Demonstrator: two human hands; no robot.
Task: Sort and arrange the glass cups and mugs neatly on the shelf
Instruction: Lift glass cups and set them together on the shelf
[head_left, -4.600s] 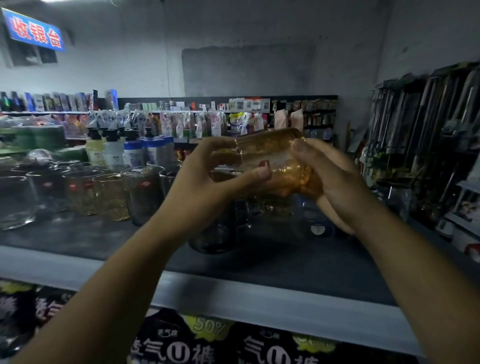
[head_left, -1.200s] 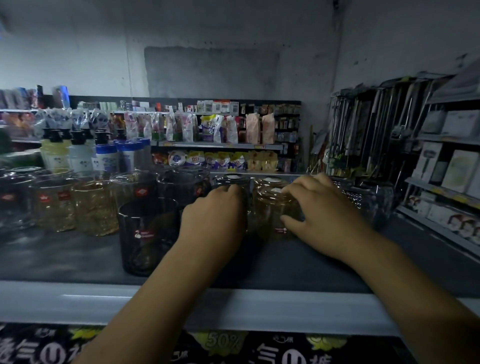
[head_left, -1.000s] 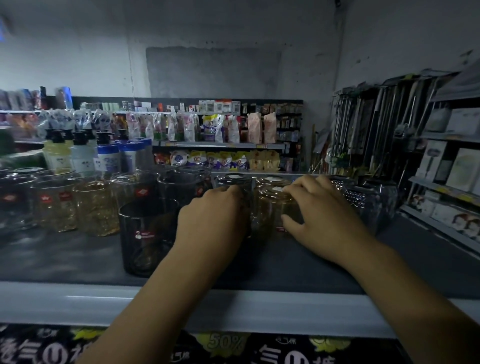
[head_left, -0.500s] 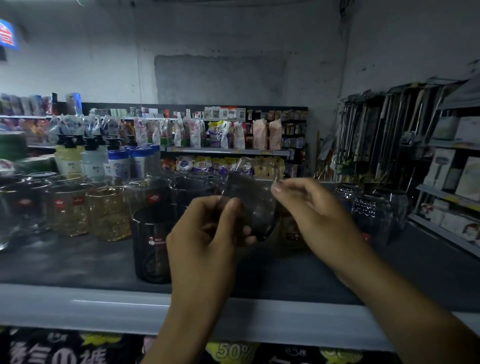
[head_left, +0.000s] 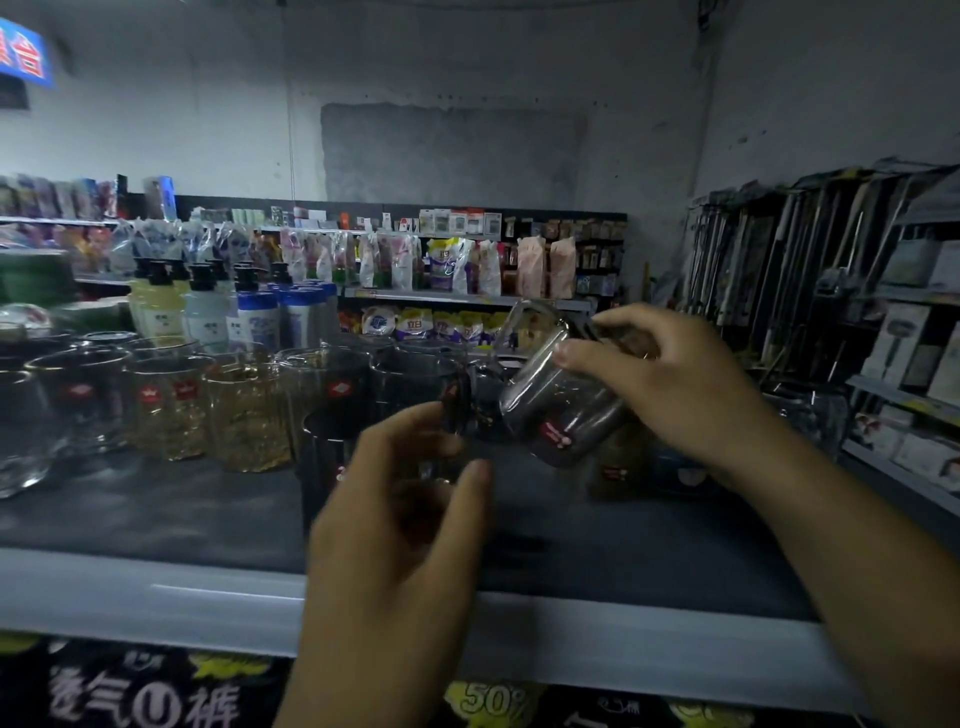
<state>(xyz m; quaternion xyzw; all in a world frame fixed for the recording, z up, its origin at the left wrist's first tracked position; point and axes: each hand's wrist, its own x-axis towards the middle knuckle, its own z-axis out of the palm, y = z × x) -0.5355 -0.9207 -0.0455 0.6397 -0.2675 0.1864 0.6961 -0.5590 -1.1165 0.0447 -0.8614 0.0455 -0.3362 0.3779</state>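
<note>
**Item:** smoky glass cup (head_left: 558, 400). It is held in the air above the shelf deck (head_left: 156, 514), tilted, with a red label near its lower end. It is gripped by the right hand (head_left: 675, 384), the thumb laid across the near wall and the fingers curled over the far side. It is kept apart from the deck and from the other glassware.

**Left hand** (head_left: 395, 525): blurred and raised in front of the shelf edge (head_left: 156, 597). The fingers are loosely curled, the thumb is parted from them, and nothing is seen to be held. It is placed below and left of the cup, apart from it.

**Obstructions:**
- A dark tumbler (head_left: 327, 457) at the front of the deck is partly hidden by the left hand.
- An amber glass (head_left: 615, 470) is partly covered by the held cup.

**Row at the back of the deck, left to right, upright and close together:**
- clear glasses (head_left: 78, 400)
- amber ribbed glasses (head_left: 249, 421)
- smoky glasses (head_left: 415, 382)
- studded glasses (head_left: 810, 410), seen beyond the right wrist

**Surroundings:**
- Pump bottles (head_left: 156, 306) and blue-labelled bottles (head_left: 293, 317) are ranged behind the row.
- Bagged goods (head_left: 457, 265) are stocked on far shelves.
- A rack of long-handled goods (head_left: 769, 270) and boxed goods (head_left: 904, 338) are found at the right.
- Dark packs (head_left: 156, 696) are stored under the shelf edge.
- A blue sign (head_left: 23, 57) is hung at the upper left.
</note>
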